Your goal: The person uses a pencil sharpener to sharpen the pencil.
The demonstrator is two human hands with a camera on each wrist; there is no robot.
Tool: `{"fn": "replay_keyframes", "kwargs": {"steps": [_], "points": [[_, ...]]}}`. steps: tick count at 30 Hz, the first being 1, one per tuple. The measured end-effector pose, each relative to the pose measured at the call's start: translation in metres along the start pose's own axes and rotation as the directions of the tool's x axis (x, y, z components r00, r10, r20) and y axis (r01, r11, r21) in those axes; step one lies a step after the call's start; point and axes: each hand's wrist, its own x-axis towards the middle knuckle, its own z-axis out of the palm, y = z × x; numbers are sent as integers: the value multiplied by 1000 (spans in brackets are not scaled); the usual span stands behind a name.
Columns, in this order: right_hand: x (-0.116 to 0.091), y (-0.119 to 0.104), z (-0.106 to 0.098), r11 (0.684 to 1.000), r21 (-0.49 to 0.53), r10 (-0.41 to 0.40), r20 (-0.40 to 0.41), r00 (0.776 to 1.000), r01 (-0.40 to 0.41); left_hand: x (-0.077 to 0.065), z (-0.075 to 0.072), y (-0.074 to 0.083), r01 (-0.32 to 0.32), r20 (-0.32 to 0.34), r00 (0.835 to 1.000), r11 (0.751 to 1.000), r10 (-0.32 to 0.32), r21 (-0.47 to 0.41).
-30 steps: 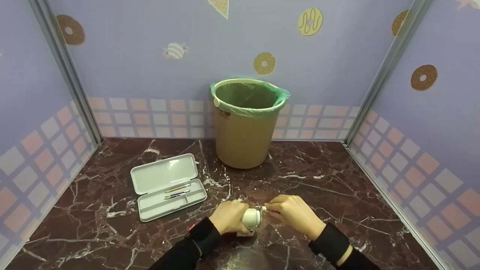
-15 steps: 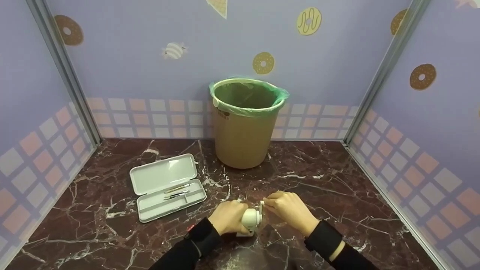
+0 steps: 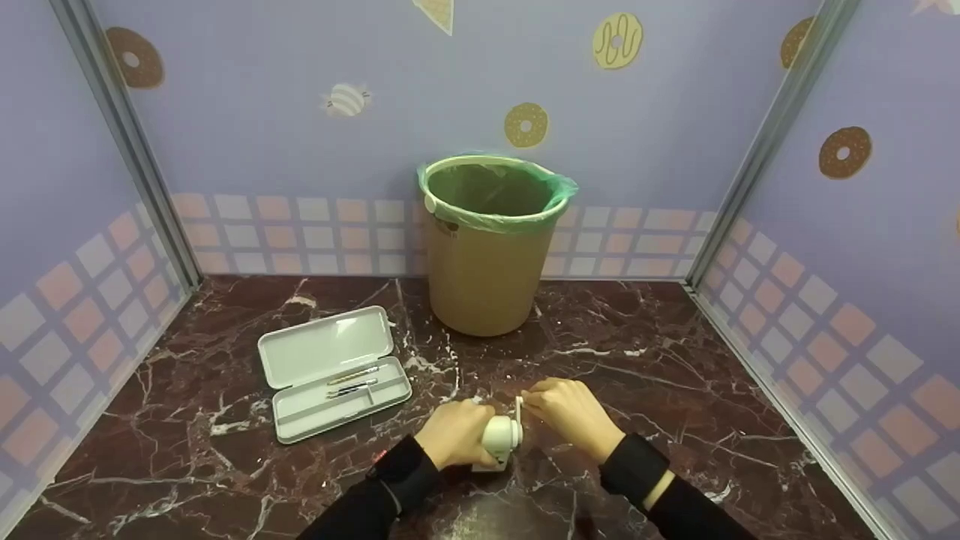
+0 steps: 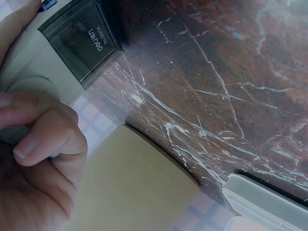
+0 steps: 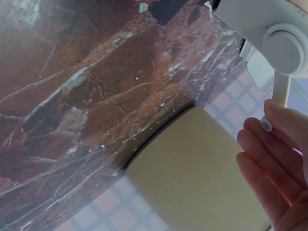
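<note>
A white desktop pencil sharpener (image 3: 499,436) with a side crank is on the marble-patterned table. My left hand (image 3: 455,435) grips its body from the left. In the left wrist view, the sharpener's dark see-through shavings drawer (image 4: 86,41) shows, and the fingers of my left hand (image 4: 45,139) are curled. My right hand (image 3: 568,417) pinches the small knob at the end of the crank (image 3: 518,411). The right wrist view shows the crank arm (image 5: 281,89) running from its round hub to the thumb and fingertips of my right hand (image 5: 279,154). Whether a pencil is inserted is hidden.
An open white pencil case (image 3: 330,349) with several pencil-like sticks (image 3: 352,388) in its tray lies left of my hands. Behind the sharpener stands a tan bin (image 3: 486,277) with a green liner (image 3: 566,191). Patterned wall panels enclose the back and sides.
My right hand has shifted a little forward and to the left, turning the crank so that its arm now points away from me. My left hand has kept its grip on the pencil sharpener.
</note>
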Motion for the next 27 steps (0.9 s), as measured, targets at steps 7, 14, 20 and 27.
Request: {"fn": "replay_keyframes", "kwargs": {"steps": [7, 14, 20, 27], "points": [[1, 1, 5, 1000, 17, 10, 16, 1000, -10, -1, 0, 0, 7, 5, 1000, 1000, -7, -10], [0, 1, 10, 1000, 9, 25, 38, 999, -25, 0, 2, 0, -3, -12, 1000, 1000, 3, -7], [0, 1, 14, 1000, 10, 24, 37, 999, -24, 0, 2, 0, -6, -18, 1000, 1000, 6, 8], [0, 2, 19, 998, 62, 8, 58, 998, -12, 0, 3, -1, -11, -23, 1000, 1000, 11, 6]]}}
